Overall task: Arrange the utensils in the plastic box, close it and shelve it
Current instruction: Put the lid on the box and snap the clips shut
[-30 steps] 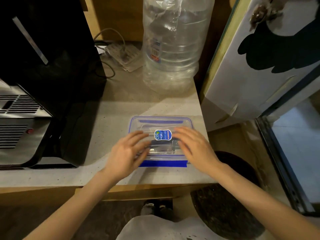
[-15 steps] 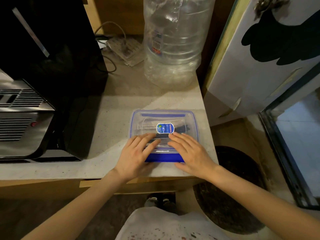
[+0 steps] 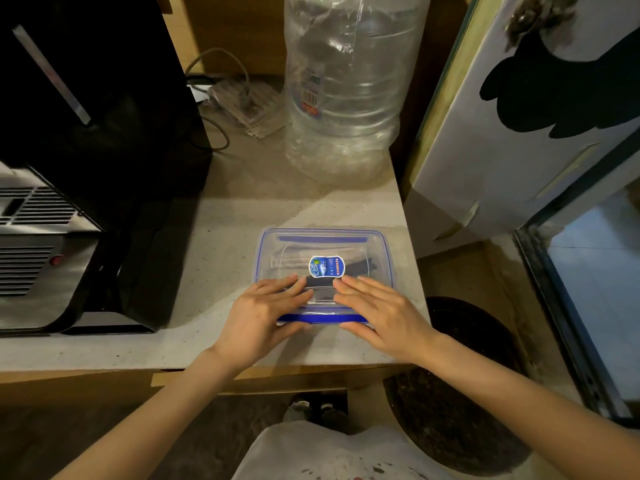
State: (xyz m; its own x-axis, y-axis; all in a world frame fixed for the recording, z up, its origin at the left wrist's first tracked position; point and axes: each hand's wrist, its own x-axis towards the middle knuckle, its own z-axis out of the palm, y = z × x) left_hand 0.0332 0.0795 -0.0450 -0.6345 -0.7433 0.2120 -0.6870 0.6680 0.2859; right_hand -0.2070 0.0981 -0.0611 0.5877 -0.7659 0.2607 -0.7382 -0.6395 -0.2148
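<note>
Frame centre: left hand [image 3: 261, 315] and right hand [image 3: 381, 313], fingers extended, press flat on lidded plastic box [image 3: 323, 244]; dark contents, possibly utensils [image 3: 358, 268].

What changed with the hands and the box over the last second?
Both hands slid back along the lid toward the near edge: the left hand and right hand now lie flat by the blue front clip. The plastic box stayed closed on the counter; the water bottle is unmoved.
</note>
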